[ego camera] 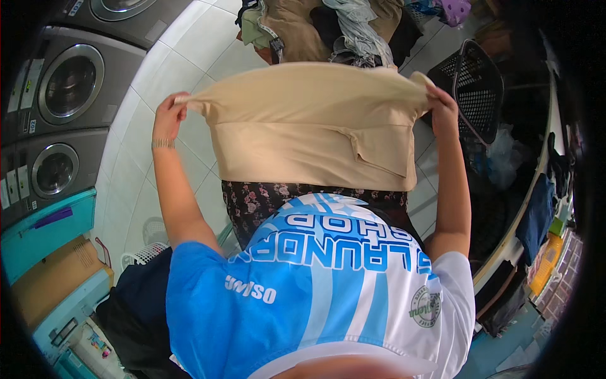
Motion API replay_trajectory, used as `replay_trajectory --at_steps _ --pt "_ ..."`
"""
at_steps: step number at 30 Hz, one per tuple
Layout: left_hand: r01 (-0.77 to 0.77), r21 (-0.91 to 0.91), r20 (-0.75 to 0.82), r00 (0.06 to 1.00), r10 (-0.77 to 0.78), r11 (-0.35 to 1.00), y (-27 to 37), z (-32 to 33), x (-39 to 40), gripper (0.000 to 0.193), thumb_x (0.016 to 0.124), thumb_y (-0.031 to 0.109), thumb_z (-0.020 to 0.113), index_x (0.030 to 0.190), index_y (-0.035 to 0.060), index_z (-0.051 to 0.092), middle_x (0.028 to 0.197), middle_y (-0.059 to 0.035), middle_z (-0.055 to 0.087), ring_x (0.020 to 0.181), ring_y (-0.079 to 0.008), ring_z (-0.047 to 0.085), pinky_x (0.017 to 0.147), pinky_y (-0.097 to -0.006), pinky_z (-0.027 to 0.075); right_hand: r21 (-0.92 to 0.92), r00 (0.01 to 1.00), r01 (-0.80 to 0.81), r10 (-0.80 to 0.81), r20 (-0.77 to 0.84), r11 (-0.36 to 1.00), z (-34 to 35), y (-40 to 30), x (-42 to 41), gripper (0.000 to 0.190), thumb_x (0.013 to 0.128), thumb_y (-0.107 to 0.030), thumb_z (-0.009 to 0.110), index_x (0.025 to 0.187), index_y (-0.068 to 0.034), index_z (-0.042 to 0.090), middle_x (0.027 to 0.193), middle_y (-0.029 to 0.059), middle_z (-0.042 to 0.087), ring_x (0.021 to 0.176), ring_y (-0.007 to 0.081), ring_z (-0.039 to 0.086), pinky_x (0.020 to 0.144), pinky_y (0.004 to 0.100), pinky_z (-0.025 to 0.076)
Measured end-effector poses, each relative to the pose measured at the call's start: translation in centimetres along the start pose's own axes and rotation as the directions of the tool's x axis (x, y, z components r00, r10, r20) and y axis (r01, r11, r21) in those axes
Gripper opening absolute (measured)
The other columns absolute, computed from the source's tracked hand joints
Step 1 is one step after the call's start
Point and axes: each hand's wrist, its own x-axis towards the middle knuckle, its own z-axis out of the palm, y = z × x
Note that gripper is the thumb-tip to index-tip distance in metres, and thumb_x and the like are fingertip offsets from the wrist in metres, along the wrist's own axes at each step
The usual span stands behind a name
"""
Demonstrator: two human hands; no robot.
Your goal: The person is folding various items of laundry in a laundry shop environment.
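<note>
A beige cloth garment point(312, 154) is stretched wide over my lap, its upper part raised and slightly blurred. My left hand point(170, 113) pinches its upper left corner. At the other end, my right hand point(442, 109) grips the upper right corner. A sewn panel, perhaps a pocket point(381, 154), lies skewed on the garment's right half. Below the cloth shows the floral fabric point(255, 201) over my legs. A pile of clothes point(303, 31) in brown, grey-blue, green and black lies just beyond the garment.
Front-loading washers or dryers point(71, 83) are stacked along the left. A black plastic basket point(480, 90) stands at the right, near a clear plastic bag point(504, 166). A counter edge point(516, 203) with clothes runs down the right. Dark clothes point(137, 308) and a white basket point(149, 253) sit at lower left.
</note>
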Motion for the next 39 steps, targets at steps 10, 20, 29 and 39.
replay_trajectory --at_steps 10,20,29,39 --pt "-0.029 0.673 -0.084 0.990 0.116 0.739 -8.8 1.1 -12.3 0.022 0.081 -0.006 0.051 0.092 0.0048 0.067 0.129 -0.0112 0.050 0.113 -0.0239 0.052 0.092 -0.0329 0.045 -0.402 0.965 0.029 0.080 0.251 0.915 -3.9 2.6 -17.0 0.018 0.079 0.005 0.060 0.090 -0.004 0.071 0.101 0.0032 0.065 0.098 0.0146 0.059 0.090 0.0268 0.043" --pt "-0.212 0.133 0.713 0.699 0.055 0.968 -1.4 32.3 -11.6 0.025 0.095 0.017 0.056 0.116 0.0041 0.057 0.096 -0.0020 0.061 0.085 -0.0076 0.057 0.075 -0.0239 0.048 -0.194 0.986 -0.131 0.148 0.072 0.972 0.0 1.3 -15.0 0.025 0.088 -0.006 0.064 0.113 -0.004 0.064 0.084 -0.0025 0.061 0.078 0.0050 0.053 0.075 0.0213 0.043" --pt "-0.715 0.279 0.738 0.587 0.334 0.641 0.0 41.6 -9.9 0.036 0.083 0.034 0.067 0.102 0.0037 0.062 0.084 -0.0101 0.060 0.073 -0.0260 0.058 0.066 -0.0348 0.047 -0.386 0.983 0.042 0.030 0.181 0.922 0.3 1.3 -14.9 0.031 0.086 0.007 0.044 0.100 -0.002 0.070 0.092 -0.0005 0.059 0.088 0.0072 0.053 0.083 0.0209 0.040" --pt "-0.952 -0.056 0.805 0.135 0.578 0.301 1.5 41.3 -11.6 0.013 0.074 0.015 0.067 0.083 0.0119 0.058 0.077 -0.0021 0.059 0.077 -0.0220 0.057 0.082 -0.0386 0.039 -0.175 0.990 0.104 -0.119 -0.077 0.979 1.6 3.2 -15.1 0.025 0.085 0.009 0.052 0.099 -0.002 0.070 0.099 0.0021 0.060 0.090 0.0095 0.055 0.079 0.0205 0.043"
